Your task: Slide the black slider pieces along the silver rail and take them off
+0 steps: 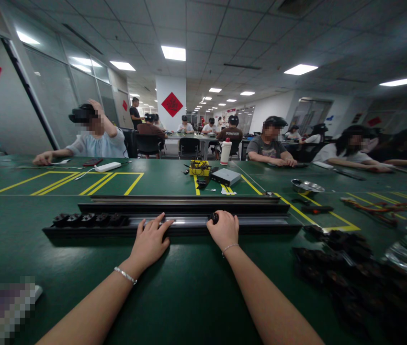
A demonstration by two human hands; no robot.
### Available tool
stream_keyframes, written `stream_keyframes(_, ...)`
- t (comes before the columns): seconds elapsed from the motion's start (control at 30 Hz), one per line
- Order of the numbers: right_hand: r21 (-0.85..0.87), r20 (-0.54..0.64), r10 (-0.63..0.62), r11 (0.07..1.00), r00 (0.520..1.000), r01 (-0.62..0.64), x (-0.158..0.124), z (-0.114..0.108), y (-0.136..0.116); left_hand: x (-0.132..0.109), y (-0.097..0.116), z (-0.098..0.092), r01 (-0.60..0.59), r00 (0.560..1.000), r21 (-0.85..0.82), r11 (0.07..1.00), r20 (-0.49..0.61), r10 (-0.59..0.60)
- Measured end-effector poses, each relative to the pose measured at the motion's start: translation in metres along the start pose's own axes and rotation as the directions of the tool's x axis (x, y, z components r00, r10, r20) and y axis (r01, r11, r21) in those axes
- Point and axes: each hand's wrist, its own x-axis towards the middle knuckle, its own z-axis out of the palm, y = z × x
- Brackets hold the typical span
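Note:
A long black and silver rail (175,221) lies across the green table in front of me. Several small black round parts (88,219) sit in a row in its left end. My left hand (150,239) rests flat on the rail near the middle, fingers stretched out. My right hand (223,229) is closed around one small black round part (214,217), held at the rail's channel. A second long black rail (185,205) lies just behind the first.
A heap of black parts (336,268) lies at my right, clear bags (404,254) beyond it. A metal bowl (307,186), red-yellow wires (383,209), a grey box (225,176) and a yellow object (199,167) sit farther back. Other people sit at the far edges.

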Motion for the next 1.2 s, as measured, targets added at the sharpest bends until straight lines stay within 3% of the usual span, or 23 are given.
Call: stream_keyframes(1.2, -0.059, -0.058, 0.032, 0.998, 0.998, -0.035, 0.002, -0.004, 0.011, -0.001, 0.000, -0.001, 0.006, 1.000, -0.017, 1.000, 0.011, -0.005)
